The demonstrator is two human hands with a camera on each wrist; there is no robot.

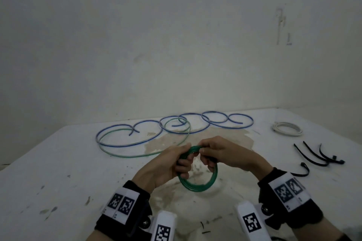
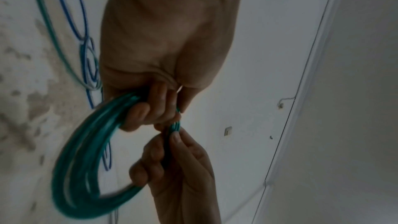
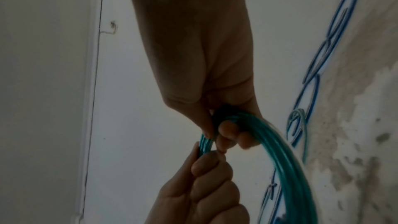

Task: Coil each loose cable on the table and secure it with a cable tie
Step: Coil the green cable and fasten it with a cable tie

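Note:
A green cable coil of several turns hangs just above the table between both hands. My left hand grips its left side with curled fingers. Close beside it, my right hand holds the top right of the coil, thumb and fingers pinching the strands. A loose green tail runs from the coil out in wide loops on the table to the left. Behind it a blue cable lies in several loose loops. Black cable ties lie at the right.
A white cable coil lies at the back right of the stained white table. A plain wall stands right behind the table. The table's left edge slants away at the left.

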